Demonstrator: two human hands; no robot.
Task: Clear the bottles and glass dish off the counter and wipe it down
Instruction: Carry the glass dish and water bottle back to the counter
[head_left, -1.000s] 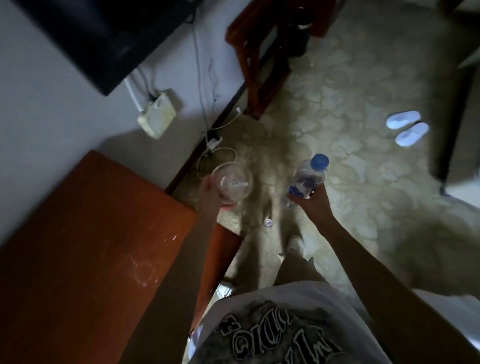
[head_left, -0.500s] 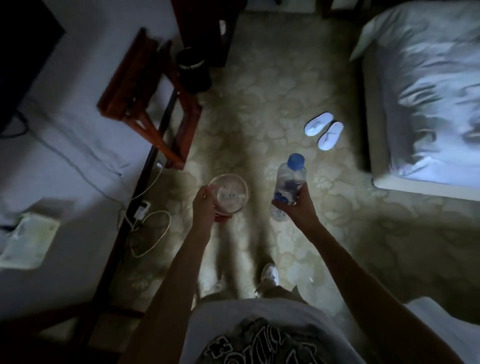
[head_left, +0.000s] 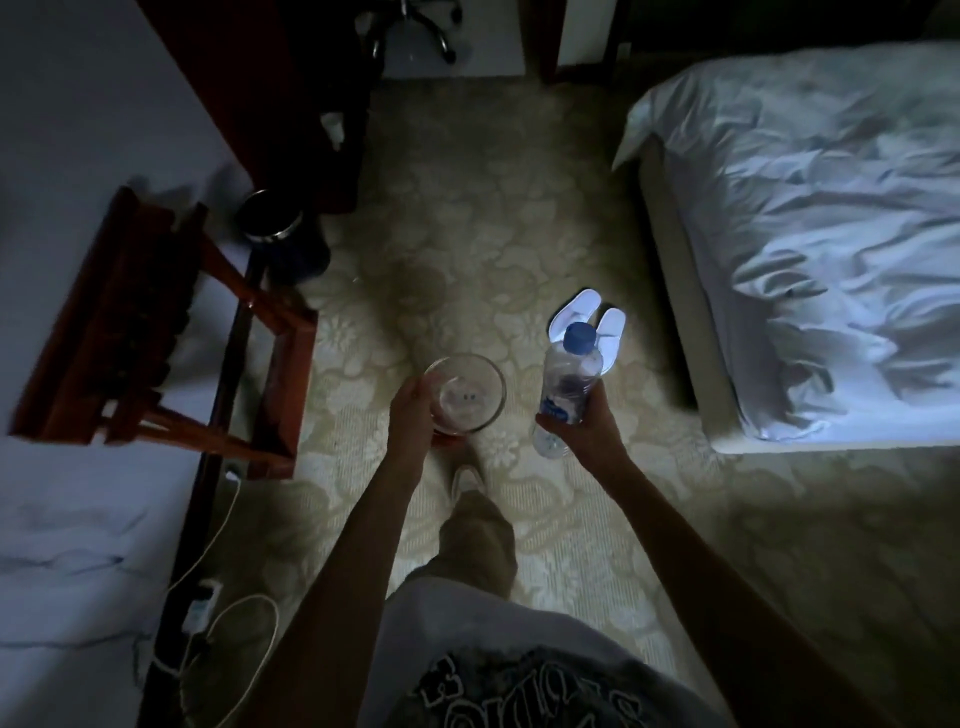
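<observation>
My left hand (head_left: 410, 415) grips a round clear glass dish (head_left: 470, 392) by its left rim, holding it level over the carpet. My right hand (head_left: 592, 421) is closed around the lower half of a clear plastic water bottle (head_left: 569, 379) with a blue cap and blue label, tilted slightly. Both are held out in front of my waist, side by side and apart. The counter is out of view.
A bed with white rumpled sheets (head_left: 810, 234) fills the right. White slippers (head_left: 587, 312) lie on the patterned carpet beside it. A wooden luggage stand (head_left: 150, 322) and a dark bin (head_left: 280, 234) stand at left. White cables and a plug (head_left: 208, 608) trail along the left wall.
The view has swung away from the wooden counter toward the bed and room floor. Both hands keep the dish and bottle, carried forward past the luggage stand.
</observation>
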